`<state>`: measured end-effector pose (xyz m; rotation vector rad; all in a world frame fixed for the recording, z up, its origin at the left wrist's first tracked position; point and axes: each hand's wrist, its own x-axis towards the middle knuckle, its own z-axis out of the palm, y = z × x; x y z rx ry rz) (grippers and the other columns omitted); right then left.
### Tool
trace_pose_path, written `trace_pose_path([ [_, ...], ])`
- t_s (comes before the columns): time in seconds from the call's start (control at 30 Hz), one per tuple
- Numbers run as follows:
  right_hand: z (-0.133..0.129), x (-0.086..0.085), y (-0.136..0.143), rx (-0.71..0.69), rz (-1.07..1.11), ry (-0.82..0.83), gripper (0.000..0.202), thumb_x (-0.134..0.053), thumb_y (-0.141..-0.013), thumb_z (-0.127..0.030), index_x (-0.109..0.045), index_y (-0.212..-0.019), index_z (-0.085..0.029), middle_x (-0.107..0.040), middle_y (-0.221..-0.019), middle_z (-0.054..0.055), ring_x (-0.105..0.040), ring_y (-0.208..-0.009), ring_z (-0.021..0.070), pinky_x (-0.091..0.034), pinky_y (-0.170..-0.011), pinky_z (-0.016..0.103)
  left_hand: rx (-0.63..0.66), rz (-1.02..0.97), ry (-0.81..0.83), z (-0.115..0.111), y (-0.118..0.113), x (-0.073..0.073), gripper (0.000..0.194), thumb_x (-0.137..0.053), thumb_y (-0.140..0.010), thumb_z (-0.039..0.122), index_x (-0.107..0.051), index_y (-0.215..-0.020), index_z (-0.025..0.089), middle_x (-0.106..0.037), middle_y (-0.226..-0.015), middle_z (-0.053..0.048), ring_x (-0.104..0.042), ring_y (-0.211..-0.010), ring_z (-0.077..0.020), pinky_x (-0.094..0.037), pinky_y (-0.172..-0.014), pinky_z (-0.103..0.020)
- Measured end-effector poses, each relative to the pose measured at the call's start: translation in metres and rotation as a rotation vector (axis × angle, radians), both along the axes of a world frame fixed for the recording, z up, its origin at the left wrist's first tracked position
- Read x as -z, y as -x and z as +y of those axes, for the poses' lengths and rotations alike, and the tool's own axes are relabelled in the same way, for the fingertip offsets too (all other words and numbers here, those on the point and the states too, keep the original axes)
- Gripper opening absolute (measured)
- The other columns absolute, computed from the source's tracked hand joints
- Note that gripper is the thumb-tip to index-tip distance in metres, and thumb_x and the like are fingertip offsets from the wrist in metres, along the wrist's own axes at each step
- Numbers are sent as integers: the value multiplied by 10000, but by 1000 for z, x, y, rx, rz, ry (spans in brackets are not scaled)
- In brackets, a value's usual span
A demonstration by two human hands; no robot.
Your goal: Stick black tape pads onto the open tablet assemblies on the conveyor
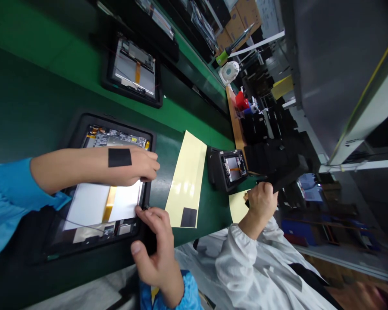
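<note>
My left hand [137, 165] reaches in from the left over an opened tablet [93, 206], its fingers curled down near the tablet's right edge. Their tips are hidden, so whatever they may hold cannot be made out. A black square patch [119, 157] lies on the back of that wrist. The tablet shows a circuit board, a white panel and an orange ribbon strip [110, 203]. My right hand [160, 254] is at the lower right corner of the tablet, thumb spread away and fingertips touching the black frame.
A pale yellow sheet [186, 181] bearing one black square lies right of the tablet. Another opened tablet [134, 69] sits farther back, and a smaller-looking one [235, 168] rests to the right. A co-worker in white [239, 254] holds a dark object beside the bench.
</note>
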<state>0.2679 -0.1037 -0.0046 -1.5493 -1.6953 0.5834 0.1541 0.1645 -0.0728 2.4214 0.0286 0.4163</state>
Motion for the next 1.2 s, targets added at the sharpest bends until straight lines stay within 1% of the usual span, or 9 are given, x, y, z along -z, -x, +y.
trace_pose_path([
  [0.13, 9, -11, -5, 17, 117, 23, 566, -716, -1089, -338, -588, -1639, -379, -822, -1418, 98, -723, -1299, 295, -617, -1106, 480, -41, 29, 30, 8, 3, -8, 352, -343, -840, 365, -638, -677, 262, -692, -799, 7, -624, -897, -154, -528, -859, -316],
  [0.23, 24, -24, -13, 51, 360, 143, 377, -742, -1095, -345, -733, -1471, -330, -896, -1052, 54, -799, -1008, 250, -633, -992, 425, -57, 39, 62, 6, 8, -22, 359, -336, -853, 402, -609, -669, 261, -677, -793, 5, -620, -905, -155, -509, -855, -316],
  [0.33, 48, -31, -22, 41, 702, 393, 264, -793, -1055, -450, -817, -1226, -250, -720, -598, -41, -679, -580, 174, -604, -699, 329, -50, 38, 83, 5, 12, -35, 356, -346, -869, 390, -624, -695, 251, -674, -798, -2, -603, -891, -161, -482, -851, -336],
  [0.43, 75, -27, -29, 45, 841, 579, 314, -861, -952, -497, -812, -1073, -211, -498, -423, -126, -436, -375, 104, -448, -501, 262, -46, 47, 88, 5, 13, -43, 317, -393, -870, 340, -644, -702, 245, -684, -797, -11, -602, -887, -168, -488, -850, -346],
  [0.57, 96, -19, -31, 97, 833, 616, 336, -874, -880, -491, -779, -1026, -204, -401, -397, -167, -275, -341, 65, -307, -420, 230, -55, 73, 70, 5, 13, -48, 261, -465, -864, 239, -665, -696, 241, -700, -797, -4, -629, -897, -166, -524, -870, -332],
  [0.73, 98, -17, -26, 135, 782, 621, 370, -855, -877, -516, -753, -1054, -207, -408, -400, -173, -268, -337, 63, -283, -407, 227, -72, 84, 28, 2, 15, -54, 219, -499, -819, 212, -665, -680, 243, -714, -809, 8, -611, -858, -159, -508, -840, -314],
  [0.83, 96, -17, -23, 165, 743, 617, 386, -840, -888, -539, -739, -1061, -209, -414, -402, -171, -284, -333, 68, -304, -406, 230, -98, 85, 8, 0, 15, -53, 174, -580, -856, 324, -666, -728, 243, -726, -862, 11, -622, -893, -161, -519, -867, -306],
  [1.0, 94, -14, -20, 207, 639, 596, 434, -807, -920, -573, -735, -1130, -200, -426, -416, -159, -311, -347, 83, -308, -409, 232, -155, 76, -48, -9, 14, -43, 347, -732, -830, 553, -603, -754, 240, -672, -876, 3, -615, -906, -181, -506, -845, -328],
  [1.2, 83, -11, -12, 261, 363, 485, 485, -691, -1030, -578, -781, -1270, -166, -418, -503, -116, -335, -432, 96, -238, -464, 243, -229, 31, -140, -28, 11, -38, 110, -650, -845, 268, -579, -780, 214, -569, -871, -20, -537, -889, -212, -451, -863, -370],
])
